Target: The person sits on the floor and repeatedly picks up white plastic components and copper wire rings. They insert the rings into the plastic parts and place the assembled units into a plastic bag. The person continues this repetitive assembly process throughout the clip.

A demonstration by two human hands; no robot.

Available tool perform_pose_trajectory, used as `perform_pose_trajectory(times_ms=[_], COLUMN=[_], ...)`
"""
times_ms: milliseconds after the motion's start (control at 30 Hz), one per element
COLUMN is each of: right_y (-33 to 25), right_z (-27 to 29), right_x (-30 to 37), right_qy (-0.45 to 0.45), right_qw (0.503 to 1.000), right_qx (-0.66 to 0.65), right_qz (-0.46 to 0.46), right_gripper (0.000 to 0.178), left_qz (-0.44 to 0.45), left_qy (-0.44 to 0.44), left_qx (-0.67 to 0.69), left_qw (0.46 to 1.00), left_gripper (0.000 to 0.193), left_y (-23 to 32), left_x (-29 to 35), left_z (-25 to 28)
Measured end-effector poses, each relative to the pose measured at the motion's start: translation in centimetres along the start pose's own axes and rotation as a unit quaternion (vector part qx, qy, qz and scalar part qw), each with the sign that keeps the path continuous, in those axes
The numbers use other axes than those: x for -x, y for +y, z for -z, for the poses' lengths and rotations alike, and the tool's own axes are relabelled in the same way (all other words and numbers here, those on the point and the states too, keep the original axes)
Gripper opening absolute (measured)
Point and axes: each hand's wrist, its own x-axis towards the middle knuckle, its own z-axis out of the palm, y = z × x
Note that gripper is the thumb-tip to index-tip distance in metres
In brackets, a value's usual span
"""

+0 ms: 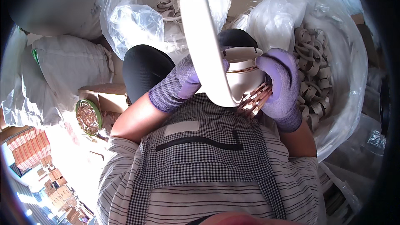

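Both hands wear purple knit gloves and meet above my lap. My left hand [187,75] is closed around a white plastic part; a long curved white arm [202,41] rises in front of it and hides some of the fingers. The part's rounded white body [243,81] has a copper-coloured line around it and a raised rim at the top. My right hand [283,81] is closed, with thumb and fingertips against the right side of this body. Several thin copper-coloured strips [256,100] stick out from below its palm, held in a bunch.
A clear plastic bag [350,58] at the right holds many white curved parts [312,71]. Another clear bag [137,25] at the far side holds similar parts. On the left are a green-rimmed bowl [88,117] of copper-coloured bits, a cardboard box [106,96] and white sacks [71,58].
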Motion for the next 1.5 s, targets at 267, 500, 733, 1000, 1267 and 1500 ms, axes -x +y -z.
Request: perform_pose_trajectory(times_ms=[267, 500, 733, 1000, 1267, 1500], right_y=[0.3, 1.1, 8.8, 17.1, 7.9, 6.4], right_z=[-1.6, -2.7, -5.7, -8.1, -7.6, -4.1], right_x=[1.6, 2.7, 10.5, 15.5, 7.8, 6.1], right_qy=[-0.011, 0.016, 0.106, 0.035, 0.057, 0.044], right_qw=[0.998, 0.999, 0.654, 0.882, 0.847, 0.850], right_qx=[-0.027, -0.036, -0.609, -0.418, -0.460, -0.409], right_qz=[-0.049, -0.028, -0.435, -0.216, -0.262, -0.330], right_gripper=[0.050, 0.046, 0.051, 0.049, 0.038, 0.035], left_qz=[-0.014, 0.021, -0.008, -0.410, -0.375, -0.056], left_qy=[-0.021, -0.001, 0.058, 0.159, 0.189, 0.219], left_qx=[0.009, -0.055, 0.026, -0.456, -0.475, -0.104], left_qw=[1.000, 0.998, 0.998, 0.774, 0.773, 0.969], left_gripper=[0.066, 0.066, 0.069, 0.057, 0.039, 0.032], left_y=[0.9, 2.3, 0.9, 2.4, 1.6, -1.0], left_x=[-0.3, 0.6, 1.2, 0.6, -0.7, -3.8], left_z=[-2.1, -3.3, -2.9, -5.0, -4.3, 7.7])
